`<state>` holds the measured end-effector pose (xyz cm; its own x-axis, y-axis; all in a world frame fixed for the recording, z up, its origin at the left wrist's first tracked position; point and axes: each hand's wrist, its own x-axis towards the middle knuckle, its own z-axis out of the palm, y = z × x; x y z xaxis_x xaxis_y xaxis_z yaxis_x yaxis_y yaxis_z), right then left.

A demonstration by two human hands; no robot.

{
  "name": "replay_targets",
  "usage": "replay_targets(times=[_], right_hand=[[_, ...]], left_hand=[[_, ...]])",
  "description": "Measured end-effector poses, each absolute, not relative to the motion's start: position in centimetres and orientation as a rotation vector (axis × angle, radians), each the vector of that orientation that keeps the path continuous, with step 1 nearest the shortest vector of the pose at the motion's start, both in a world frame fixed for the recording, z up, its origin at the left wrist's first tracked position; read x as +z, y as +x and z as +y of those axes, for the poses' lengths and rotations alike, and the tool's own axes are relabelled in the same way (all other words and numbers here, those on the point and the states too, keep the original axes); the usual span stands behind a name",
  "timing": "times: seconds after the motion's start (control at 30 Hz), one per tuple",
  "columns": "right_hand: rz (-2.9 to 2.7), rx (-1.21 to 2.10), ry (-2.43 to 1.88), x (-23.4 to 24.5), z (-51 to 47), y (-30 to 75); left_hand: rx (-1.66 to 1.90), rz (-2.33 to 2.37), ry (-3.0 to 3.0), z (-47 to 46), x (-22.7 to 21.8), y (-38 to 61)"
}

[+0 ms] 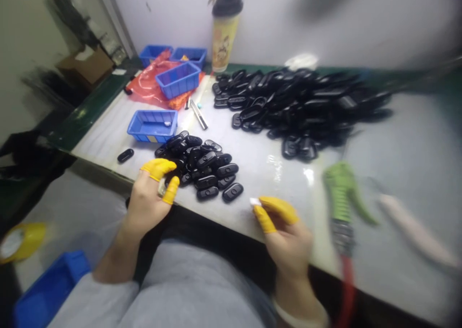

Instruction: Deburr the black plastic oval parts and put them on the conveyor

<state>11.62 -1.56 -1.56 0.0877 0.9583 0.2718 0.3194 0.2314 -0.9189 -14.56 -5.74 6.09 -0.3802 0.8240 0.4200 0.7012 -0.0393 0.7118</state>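
My left hand (147, 200), with yellow finger cots on its fingers and thumb, is at the left edge of a loose pile of glossy black oval parts (206, 160). A black part shows between its thumb and fingers, mostly hidden by them. My right hand (288, 234), also in yellow finger cots, pinches a small white piece (254, 201) between thumb and finger, to the right of the pile. What the white piece is, I cannot make out. One single black oval part (125, 156) lies apart, left of the pile.
Behind the pile stands a blue bin (139, 131); another blue bin (178, 80) rests on red plastic (144, 90). A knife-like tool (199, 114) lies nearby. A larger black heap (299, 102), a cup (224, 34) and a green air gun (339, 193) with red hose occupy the table.
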Motion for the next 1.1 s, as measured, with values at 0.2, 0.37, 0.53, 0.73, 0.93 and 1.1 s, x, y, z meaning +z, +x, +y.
replay_targets(times=[0.2,0.37,0.53,0.73,0.93,1.1], right_hand=[[-1.481,0.759,-1.258,-1.9,-1.4,11.8],[-1.454,0.747,-1.242,-2.0,-1.5,11.8],[-1.457,0.733,-1.231,-1.9,-1.4,11.6],[-1.459,0.736,-1.233,-1.7,-1.6,11.6],[-1.485,0.686,-1.197,-1.9,-1.6,11.5],[-1.486,0.681,-1.191,-2.2,-1.7,11.7]], left_hand=[[0.758,2.343,2.17,-5.4,0.4,-15.3],[1.082,2.255,1.964,-5.8,0.2,-15.1],[1.392,1.6,1.094,-7.4,2.3,-14.4],[1.232,0.921,0.612,-7.8,2.6,-12.2],[1.246,0.641,0.503,-7.9,2.5,-11.1],[1.172,0.262,0.253,-8.2,2.1,-10.3]])
